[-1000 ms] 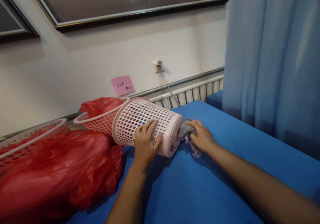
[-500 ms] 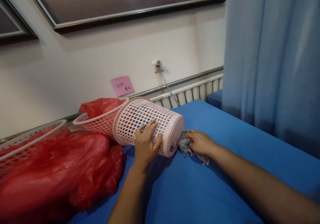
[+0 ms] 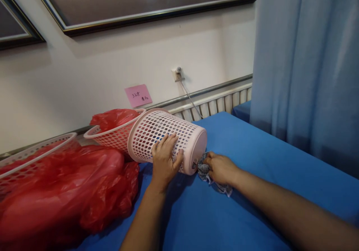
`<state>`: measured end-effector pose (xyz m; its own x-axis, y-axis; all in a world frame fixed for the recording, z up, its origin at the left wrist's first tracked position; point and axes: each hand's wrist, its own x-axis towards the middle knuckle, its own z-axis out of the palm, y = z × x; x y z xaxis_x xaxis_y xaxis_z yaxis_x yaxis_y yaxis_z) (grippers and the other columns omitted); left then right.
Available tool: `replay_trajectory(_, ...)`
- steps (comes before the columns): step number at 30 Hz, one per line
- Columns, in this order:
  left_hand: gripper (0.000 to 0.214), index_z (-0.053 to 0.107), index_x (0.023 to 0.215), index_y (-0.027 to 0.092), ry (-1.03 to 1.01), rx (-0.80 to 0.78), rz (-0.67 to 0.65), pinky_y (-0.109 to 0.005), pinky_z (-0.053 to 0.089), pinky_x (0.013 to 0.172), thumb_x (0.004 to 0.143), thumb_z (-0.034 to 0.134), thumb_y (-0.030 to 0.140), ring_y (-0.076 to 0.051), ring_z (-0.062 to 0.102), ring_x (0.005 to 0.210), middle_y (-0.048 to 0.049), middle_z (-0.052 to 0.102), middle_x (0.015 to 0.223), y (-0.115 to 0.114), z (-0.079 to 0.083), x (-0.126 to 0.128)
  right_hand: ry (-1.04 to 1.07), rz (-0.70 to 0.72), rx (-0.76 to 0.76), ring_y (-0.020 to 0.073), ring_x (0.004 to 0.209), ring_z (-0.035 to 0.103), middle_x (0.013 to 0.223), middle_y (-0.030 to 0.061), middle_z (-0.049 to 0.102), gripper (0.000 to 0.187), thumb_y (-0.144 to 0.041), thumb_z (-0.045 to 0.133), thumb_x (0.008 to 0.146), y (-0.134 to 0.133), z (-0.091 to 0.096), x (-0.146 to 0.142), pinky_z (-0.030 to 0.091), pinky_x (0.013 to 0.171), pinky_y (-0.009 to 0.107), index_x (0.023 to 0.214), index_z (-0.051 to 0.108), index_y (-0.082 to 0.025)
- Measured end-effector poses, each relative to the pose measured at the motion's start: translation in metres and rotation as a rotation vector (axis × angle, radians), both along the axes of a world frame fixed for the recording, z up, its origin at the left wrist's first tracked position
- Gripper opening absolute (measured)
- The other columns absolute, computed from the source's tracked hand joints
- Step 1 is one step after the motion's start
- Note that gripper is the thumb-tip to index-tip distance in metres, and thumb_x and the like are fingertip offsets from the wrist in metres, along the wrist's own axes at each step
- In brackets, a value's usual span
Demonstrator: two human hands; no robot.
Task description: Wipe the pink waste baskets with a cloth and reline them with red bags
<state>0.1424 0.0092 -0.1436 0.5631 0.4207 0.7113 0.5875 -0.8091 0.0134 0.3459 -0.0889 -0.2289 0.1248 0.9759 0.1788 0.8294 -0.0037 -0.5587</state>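
A pink perforated plastic basket (image 3: 157, 131) lies tipped on its side on the blue bed surface (image 3: 252, 157), its solid base facing right. My left hand (image 3: 165, 161) grips the basket's side wall, fingers curled over the mesh. My right hand (image 3: 220, 168) is closed on a grey patterned cloth (image 3: 202, 168) and presses it against the lower edge of the basket's base, low on the blue surface. Part of the cloth trails out under my right wrist.
Two more pink baskets (image 3: 112, 133) lined with red plastic bags (image 3: 61, 191) sit at the left. A pink note (image 3: 138, 95) and a socket with a cable (image 3: 177, 74) are on the wall. A blue curtain (image 3: 305, 64) hangs at the right.
My right hand with the cloth has slid down from the middle of the basket's base to its lower edge near the bed. My left hand keeps its hold on the basket.
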Motion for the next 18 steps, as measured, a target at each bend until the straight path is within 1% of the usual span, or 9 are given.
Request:
replay_trajectory(1, 0.042, 0.060, 0.133, 0.021, -0.004, 0.004, -0.001, -0.056, 0.034, 0.112, 0.096, 0.050, 0.038, -0.034, 0.053, 0.137, -0.0107, 0.067, 0.140, 0.000, 0.000, 0.000, -0.001, -0.014, -0.007, 0.0218, 0.098, 0.069, 0.113, 0.0050, 0.069, 0.038, -0.013, 0.067, 0.072, 0.000, 0.001, 0.004, 0.050, 0.093, 0.031, 0.106, 0.076, -0.026)
replay_trajectory(3, 0.041, 0.061, 0.132, 0.021, -0.016, 0.016, -0.005, -0.057, 0.035, 0.111, 0.096, 0.051, 0.038, -0.034, 0.054, 0.134, -0.0106, 0.067, 0.139, 0.000, 0.000, 0.001, 0.005, -0.093, -0.004, 0.0244, 0.107, 0.067, 0.123, 0.0076, 0.066, 0.044, -0.014, 0.062, 0.078, 0.004, 0.005, 0.017, 0.049, 0.099, 0.035, 0.120, 0.072, -0.025)
replay_trajectory(6, 0.042, 0.062, 0.131, 0.019, -0.039, 0.033, -0.020, -0.056, 0.038, 0.110, 0.095, 0.053, 0.038, -0.034, 0.056, 0.131, -0.0111, 0.068, 0.138, 0.000, 0.000, 0.001, 0.023, -0.263, 0.024, 0.0291, 0.128, 0.058, 0.150, 0.0165, 0.046, 0.057, -0.020, 0.049, 0.092, 0.016, 0.007, 0.034, 0.043, 0.110, 0.042, 0.149, 0.049, -0.018)
replay_trajectory(8, 0.042, 0.063, 0.131, 0.019, -0.049, 0.039, -0.028, -0.054, 0.040, 0.109, 0.095, 0.054, 0.037, -0.033, 0.057, 0.129, -0.0113, 0.068, 0.137, 0.000, -0.001, 0.001, 0.035, -0.302, 0.034, 0.0295, 0.135, 0.052, 0.158, 0.0195, 0.034, 0.062, -0.024, 0.045, 0.096, 0.020, 0.006, 0.035, 0.041, 0.113, 0.043, 0.156, 0.036, -0.014)
replay_trajectory(9, 0.042, 0.063, 0.131, 0.019, -0.052, 0.040, -0.030, -0.054, 0.040, 0.109, 0.095, 0.054, 0.037, -0.033, 0.057, 0.128, -0.0113, 0.068, 0.137, 0.000, -0.001, 0.001, 0.038, -0.279, 0.032, 0.0287, 0.134, 0.053, 0.157, 0.0193, 0.036, 0.062, -0.025, 0.047, 0.096, 0.021, 0.004, 0.032, 0.042, 0.112, 0.042, 0.156, 0.036, -0.014)
replay_trajectory(11, 0.041, 0.063, 0.131, 0.019, -0.055, 0.041, -0.032, -0.054, 0.040, 0.109, 0.095, 0.054, 0.036, -0.033, 0.057, 0.128, -0.0113, 0.069, 0.136, 0.000, -0.002, 0.001, 0.035, -0.172, 0.015, 0.0260, 0.125, 0.059, 0.148, 0.0147, 0.050, 0.059, -0.024, 0.057, 0.090, 0.018, 0.001, 0.022, 0.046, 0.107, 0.036, 0.148, 0.050, -0.017)
replay_trajectory(14, 0.042, 0.063, 0.132, 0.019, -0.058, 0.036, -0.029, -0.055, 0.041, 0.109, 0.095, 0.054, 0.037, -0.033, 0.057, 0.128, -0.0113, 0.068, 0.137, 0.001, -0.002, 0.000, 0.020, -0.032, -0.009, 0.0233, 0.109, 0.067, 0.124, 0.0063, 0.067, 0.047, -0.015, 0.066, 0.076, 0.010, 0.001, 0.012, 0.050, 0.101, 0.033, 0.121, 0.071, -0.024)
replay_trajectory(16, 0.042, 0.062, 0.132, 0.019, -0.056, 0.029, -0.024, -0.055, 0.041, 0.109, 0.095, 0.054, 0.038, -0.033, 0.057, 0.128, -0.0109, 0.068, 0.137, 0.001, -0.002, 0.000, 0.019, -0.043, -0.010, 0.0250, 0.108, 0.068, 0.123, 0.0072, 0.067, 0.046, -0.013, 0.063, 0.076, 0.007, 0.005, 0.015, 0.050, 0.101, 0.036, 0.119, 0.072, -0.024)
replay_trajectory(18, 0.042, 0.062, 0.132, 0.021, -0.054, 0.022, -0.019, -0.054, 0.041, 0.109, 0.094, 0.053, 0.038, -0.033, 0.057, 0.128, -0.0099, 0.068, 0.138, 0.000, -0.002, 0.000, 0.071, -0.158, 0.109, 0.0268, 0.118, 0.063, 0.134, 0.0109, 0.061, 0.051, -0.016, 0.056, 0.082, 0.005, 0.011, 0.021, 0.049, 0.106, 0.040, 0.132, 0.064, -0.021)
